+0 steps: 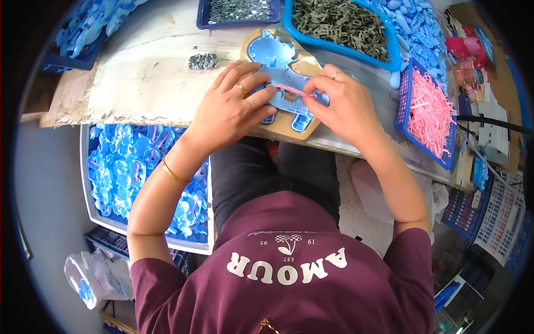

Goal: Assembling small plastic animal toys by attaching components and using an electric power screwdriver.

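Note:
A light-blue plastic toy shell (271,52) lies hollow side up in a tan holding block (269,131) at the table's near edge. Across its middle runs a thin pink plastic strip (289,89). My left hand (229,106) curls over the shell's left side, fingertips pressing on it beside the strip's left end. With thumb and forefinger, my right hand (346,106) pinches the strip's right end. The fingers hide parts of the shell and both strip ends.
Small metal parts (203,61) lie in a pile left of the block. Beyond are a dark-blue screw tray (239,13) and a blue basket (398,55) of grey-green pieces. A purple-blue basket (401,106) holds pink strips. Below the table, a white-rimmed bin (210,222) holds blue shells.

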The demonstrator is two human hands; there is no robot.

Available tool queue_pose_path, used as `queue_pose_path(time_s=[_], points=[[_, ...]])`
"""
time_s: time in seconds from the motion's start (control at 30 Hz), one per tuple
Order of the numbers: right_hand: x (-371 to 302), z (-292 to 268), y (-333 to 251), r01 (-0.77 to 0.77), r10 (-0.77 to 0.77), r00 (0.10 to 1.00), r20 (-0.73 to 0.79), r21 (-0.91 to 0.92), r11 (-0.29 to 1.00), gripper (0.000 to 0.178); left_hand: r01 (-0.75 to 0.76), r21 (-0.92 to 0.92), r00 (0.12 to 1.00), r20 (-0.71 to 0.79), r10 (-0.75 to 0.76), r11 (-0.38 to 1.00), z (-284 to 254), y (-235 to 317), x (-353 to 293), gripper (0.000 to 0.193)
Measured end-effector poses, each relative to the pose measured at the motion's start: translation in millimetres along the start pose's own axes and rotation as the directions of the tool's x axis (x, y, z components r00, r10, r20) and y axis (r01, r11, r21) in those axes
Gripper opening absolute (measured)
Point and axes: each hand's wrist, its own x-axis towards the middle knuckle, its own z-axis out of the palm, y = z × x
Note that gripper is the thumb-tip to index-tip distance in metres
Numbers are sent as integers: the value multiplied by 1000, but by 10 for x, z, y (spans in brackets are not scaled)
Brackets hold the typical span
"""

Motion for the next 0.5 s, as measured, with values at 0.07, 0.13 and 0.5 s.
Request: queue_pose_path(time_s=[0.07, 0.13, 0.5], points=[[-14, 39, 21, 16, -14, 998, -67, 33, 999, 8, 10, -5, 1000, 5, -10, 1000, 9, 12, 26, 29], [-18, 60, 27, -4, 7, 997, -83, 33, 999, 7, 24, 0, 1000, 2, -24, 1000, 13, 25, 47, 28], [130, -62, 56, -41, 38, 994, 106, 27, 999, 6, 25, -14, 1000, -14, -26, 1000, -6, 42, 56, 28]])
